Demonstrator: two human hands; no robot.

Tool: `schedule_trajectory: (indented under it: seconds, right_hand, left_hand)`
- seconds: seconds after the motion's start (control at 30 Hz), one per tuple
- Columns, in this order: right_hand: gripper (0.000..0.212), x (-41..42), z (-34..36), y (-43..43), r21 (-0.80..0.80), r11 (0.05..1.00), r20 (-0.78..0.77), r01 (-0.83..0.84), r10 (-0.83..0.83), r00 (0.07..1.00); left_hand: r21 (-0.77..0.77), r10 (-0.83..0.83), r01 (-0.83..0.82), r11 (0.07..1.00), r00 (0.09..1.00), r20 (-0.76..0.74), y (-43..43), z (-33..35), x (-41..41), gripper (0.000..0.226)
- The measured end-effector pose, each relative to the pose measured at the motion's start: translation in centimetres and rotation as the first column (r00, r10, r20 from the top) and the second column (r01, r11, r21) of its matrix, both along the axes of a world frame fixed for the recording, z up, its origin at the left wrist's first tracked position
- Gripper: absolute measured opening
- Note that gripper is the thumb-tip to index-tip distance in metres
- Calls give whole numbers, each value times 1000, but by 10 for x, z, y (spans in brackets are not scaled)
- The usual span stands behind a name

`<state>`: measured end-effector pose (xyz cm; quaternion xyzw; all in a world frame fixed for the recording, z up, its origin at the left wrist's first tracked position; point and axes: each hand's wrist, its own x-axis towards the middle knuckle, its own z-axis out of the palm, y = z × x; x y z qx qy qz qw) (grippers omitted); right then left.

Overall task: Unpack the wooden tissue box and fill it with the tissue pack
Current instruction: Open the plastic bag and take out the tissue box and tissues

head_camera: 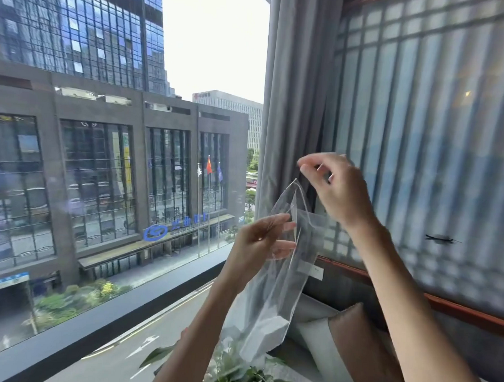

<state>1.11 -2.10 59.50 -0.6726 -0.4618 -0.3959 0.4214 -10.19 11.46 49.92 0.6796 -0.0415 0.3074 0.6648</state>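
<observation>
I hold a clear plastic bag (284, 279) up in front of the window. My left hand (257, 240) grips it at mid-height, fingers showing through the film. My right hand (337, 188) is higher, with fingertips pinched together at the bag's open top flap. A white block-shaped item (267, 331) lies in the bottom of the bag; what it is I cannot tell. A small white label (313, 270) is stuck on the film. The wooden tissue box and the tissue pack are not in view.
A large window (116, 156) with a dark sill (124, 315) fills the left. A grey curtain (292, 91) hangs behind the bag. Green plant leaves (237, 375) are below it. A brown cushion (359, 348) and a white cushion (313, 335) lean against the panelled wall (435, 141).
</observation>
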Motion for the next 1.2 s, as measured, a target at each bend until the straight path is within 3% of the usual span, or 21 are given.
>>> schedule_trajectory:
  seconds: [0.07, 0.13, 0.17, 0.2, 0.27, 0.33, 0.4, 0.47, 0.5, 0.53, 0.57, 0.6, 0.63, 0.73, 0.77, 0.8, 0.9, 0.97, 1.07, 1.2]
  right_hand:
    - [57, 16, -12, -28, 126, 991, -42, -37, 43, 998]
    - [98, 31, -49, -55, 214, 977, -283, 12, 50, 958]
    - [118, 36, -71, -62, 228, 974, -485, -15, 127, 865]
    - [136, 39, -90, -65, 258, 961, -659, -99, 250, 709]
    - [156, 40, -120, -59, 395, 867, -817, -305, 483, 314]
    - [153, 43, -136, -49, 527, 750, -813, -399, 582, 22]
    - [129, 44, -141, -41, 584, 681, -782, -441, 618, -81]
    - [102, 41, -139, -37, 570, 663, -771, -486, 636, -36]
    - [92, 38, -137, -36, 561, 667, -761, -490, 648, 10]
    - [86, 34, -132, -35, 556, 676, -748, -484, 660, 61]
    - [80, 30, -127, -35, 556, 682, -731, -476, 674, 112]
    - [75, 26, -121, -35, 557, 684, -710, -472, 687, 157]
    - [71, 22, -115, -37, 557, 682, -689, -475, 698, 194]
    - [62, 13, -96, -54, 543, 692, -650, -476, 705, 283]
    - [59, 11, -91, -62, 529, 707, -646, -470, 694, 317]
    - [57, 8, -86, -71, 511, 724, -644, -463, 679, 351]
    - [51, 2, -76, -92, 413, 795, -662, -445, 597, 452]
    - [48, -1, -72, -102, 337, 845, -681, -415, 523, 513]
    - [40, -4, -72, -117, 293, 885, -701, -362, 456, 548]
    - [38, -3, -77, -139, 333, 894, -704, -298, 447, 552]
  left_hand:
    - [-4, -28, 28, 1000, 999, 24, 2, 7, -1, 30]
    - [-4, -69, 69, 998, 996, 58, 8, 14, -4, 30]
    - [2, -88, 88, 996, 994, 64, 12, 16, -6, 29]
    - [8, -108, 108, 994, 992, 62, 15, 19, -7, 28]
    - [19, -159, 158, 987, 987, 38, 22, 25, -8, 29]
    - [30, -198, 197, 980, 980, 8, 25, 29, -11, 32]
    - [22, -178, 178, 984, 984, -27, 28, 35, -15, 35]
    - [151, 58, -41, 988, 992, -110, 29, 44, -24, 40]
    - [355, 310, -250, 901, 943, -124, 30, 49, -28, 49]
    - [567, 573, -452, 689, 819, -42, 30, 54, -30, 61]
    - [693, 709, -581, 426, 691, 143, 24, 59, -32, 73]
    - [734, 693, -634, 244, 643, 325, 14, 66, -34, 79]
    - [747, 592, -646, 157, 666, 453, 2, 76, -35, 79]
    - [781, 300, -614, 118, 772, 561, -25, 108, -31, 66]
    - [768, 266, -632, 105, 762, 591, -32, 119, -29, 57]
    - [750, 227, -661, 36, 736, 638, -37, 128, -25, 48]
    - [703, 37, -618, -352, 742, 670, -62, 143, -3, 39]
    - [654, -25, -542, -528, 780, 626, -78, 145, 14, 45]
    - [641, -41, -457, -617, 832, 553, -91, 143, 34, 46]
    - [724, -72, -412, -553, 890, 451, -99, 130, 57, 33]
